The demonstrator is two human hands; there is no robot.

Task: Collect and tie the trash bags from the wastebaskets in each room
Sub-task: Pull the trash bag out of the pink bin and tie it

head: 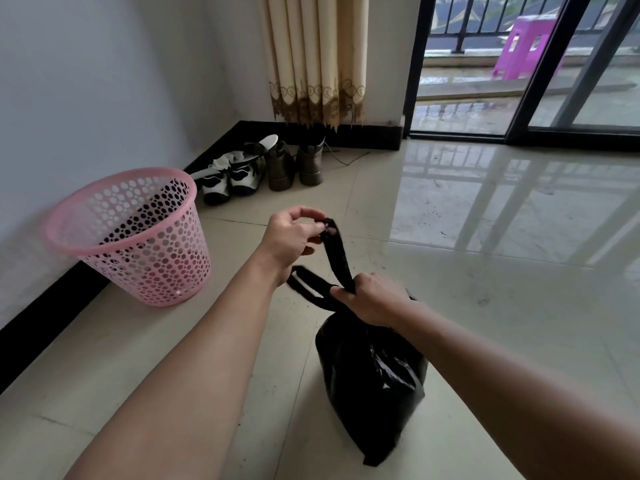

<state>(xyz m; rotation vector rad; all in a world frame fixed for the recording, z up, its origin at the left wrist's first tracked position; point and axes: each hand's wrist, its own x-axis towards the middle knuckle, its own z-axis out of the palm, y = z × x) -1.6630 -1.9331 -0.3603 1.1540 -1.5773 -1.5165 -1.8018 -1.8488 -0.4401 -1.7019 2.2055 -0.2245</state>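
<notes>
A full black trash bag (pixel 372 382) hangs over the tiled floor in the lower middle of the view. My right hand (pixel 372 299) grips its gathered neck at the top. My left hand (pixel 291 237) pinches the end of one black handle strip, pulled up and to the left of the neck. A second handle loop sticks out to the left under my left wrist. The pink perforated wastebasket (pixel 131 237) stands against the left wall with no bag in it.
Several shoes and boots (pixel 263 168) lie in the corner under a cream curtain (pixel 317 57). A dark-framed sliding glass door (pixel 519 98) at the right back leads to a wet balcony with a purple stool (pixel 526 46). Glossy tiles spread to the right.
</notes>
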